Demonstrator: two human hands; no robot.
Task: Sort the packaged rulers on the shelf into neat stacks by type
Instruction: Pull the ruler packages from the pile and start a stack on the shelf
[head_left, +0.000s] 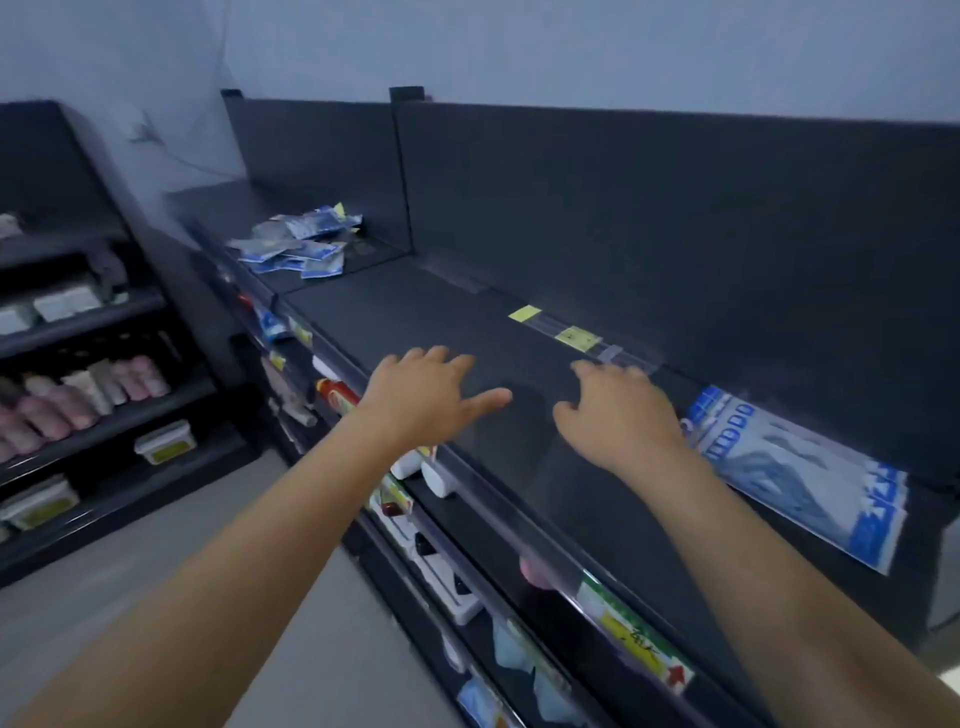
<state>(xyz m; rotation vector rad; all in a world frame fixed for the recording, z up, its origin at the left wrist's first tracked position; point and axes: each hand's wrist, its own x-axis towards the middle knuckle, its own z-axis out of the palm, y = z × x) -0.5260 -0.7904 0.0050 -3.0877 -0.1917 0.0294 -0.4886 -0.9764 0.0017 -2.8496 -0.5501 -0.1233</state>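
Reaching hands: both out over the top shelf (415, 312), mid-frame, palms down, forearms running in from the bottom corners.
L hand (426, 397): fingers spread and nearly straight, thumb out to the right – holds nothing; low over the bare dark shelf, can't tell if it touches.
R hand (618, 421): fingers stretched fwd, lightly bent, nothing gripped; tips blurred, right at the near end of the clear ruler pack (571, 336) – touching or just short, can't tell.
Clear ruler pack: long see-through strip w/ two yellow labels, lying along the back of the shelf by the rear panel, centre-right of frame.
Blue ruler stack (800, 467): blue-and-white packs laid one on another, edges roughly in line, right of frame, just beside the R wrist.
Loose pile (298, 244): blue-and-white packs jumbled at all angles, upper left-centre, in the next shelf bay beyond the upright divider (402, 176); well apart from both hands.
Shelf edge: clear price rail along the front lip; yellow-green tag (631, 634) w/ red arrow, lower right.
Lower shelves: small boxes and blue packets below the lip, bottom centre, too blurred to name.
Side rack (104, 306): left of frame, dark tiers w/ pink tubes (78, 400) and pale tubs.
Floor (234, 545): grey, lower left.
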